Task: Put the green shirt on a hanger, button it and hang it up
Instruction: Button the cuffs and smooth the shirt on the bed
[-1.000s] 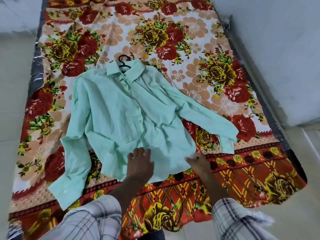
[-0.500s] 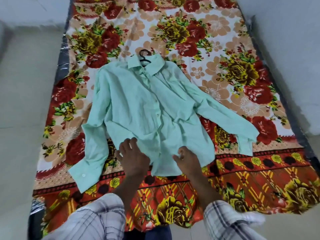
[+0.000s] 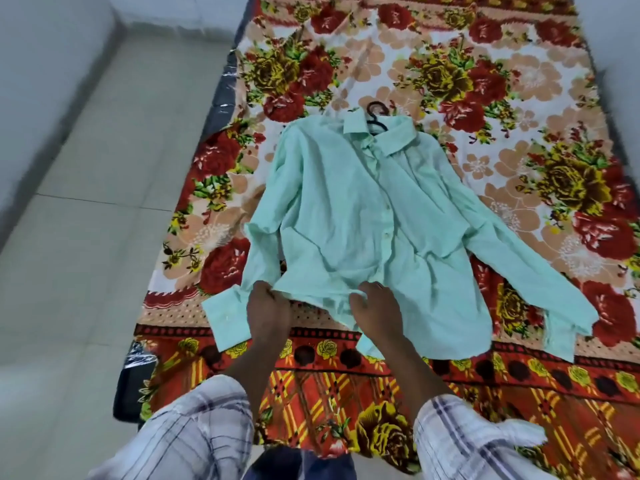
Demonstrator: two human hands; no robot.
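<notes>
The mint green shirt (image 3: 360, 216) lies front up on a floral bedsheet (image 3: 519, 98), its front closed with small buttons down the placket and its sleeves spread out. A black hanger hook (image 3: 375, 114) pokes out of the collar; the hanger's body is hidden inside the shirt. My left hand (image 3: 268, 310) pinches the lower left hem. My right hand (image 3: 375, 310) grips the hem beside it, with cloth bunched and lifted between the two hands.
The sheet covers a low dark mattress (image 3: 133, 393) on a pale tiled floor (image 3: 79, 237). White walls rise at the left and at the far right. My checked sleeves fill the bottom of the view.
Both hands slid left along the hem and closed on it, lifting and bunching the cloth. The view has swung left, so the shirt sits further right.
</notes>
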